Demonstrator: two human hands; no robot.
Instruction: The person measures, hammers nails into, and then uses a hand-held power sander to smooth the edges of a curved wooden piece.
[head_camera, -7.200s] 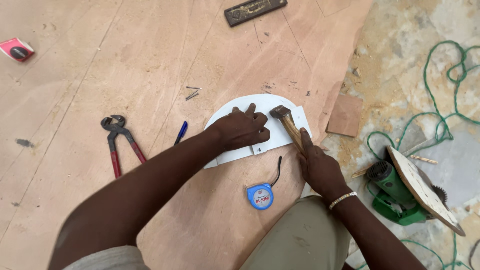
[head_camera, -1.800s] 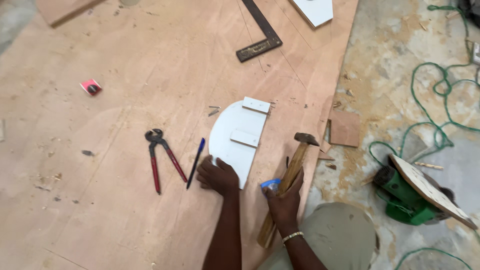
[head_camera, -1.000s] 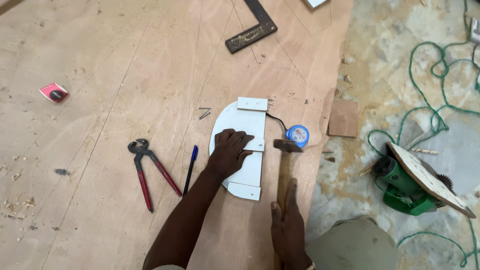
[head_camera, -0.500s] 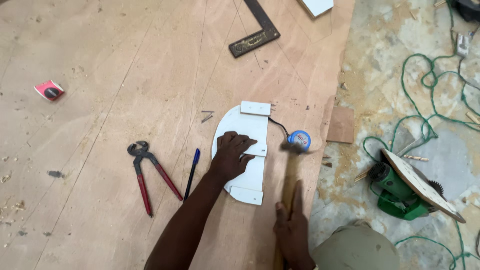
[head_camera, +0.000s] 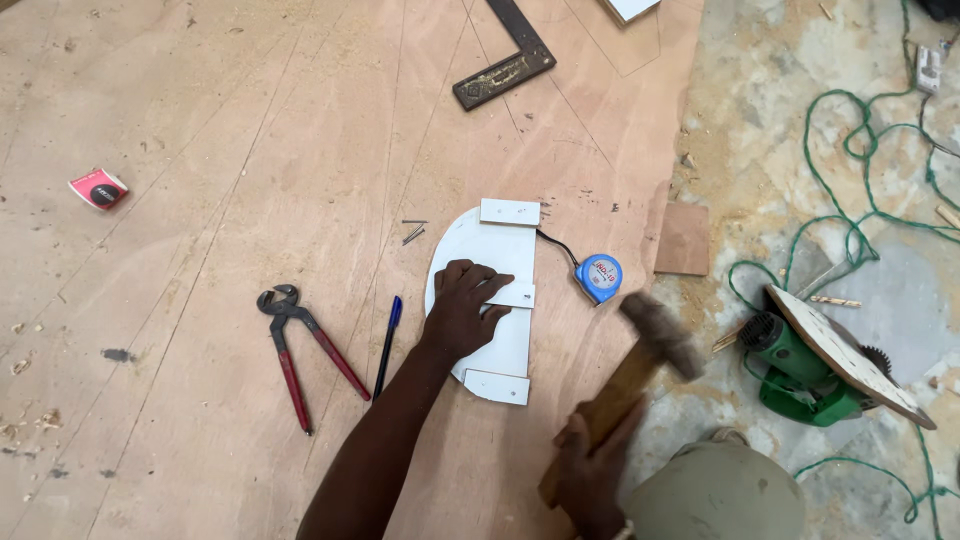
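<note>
White half-round panel (head_camera: 480, 300) sits near the plywood sheet's (head_camera: 250, 150) right edge, our left hand (head_camera: 462, 310) spread flat on it. Right hand (head_camera: 590, 470) is clenched on the hammer (head_camera: 640, 370), which has swung up off the panel since half a second ago, head blurred. Looks like we're mid-strike. Tape measure (head_camera: 600, 278) lies just beside.

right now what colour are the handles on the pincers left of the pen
Red handles on the pincers, with a dark metal head; the head view shows them clearly.
</note>
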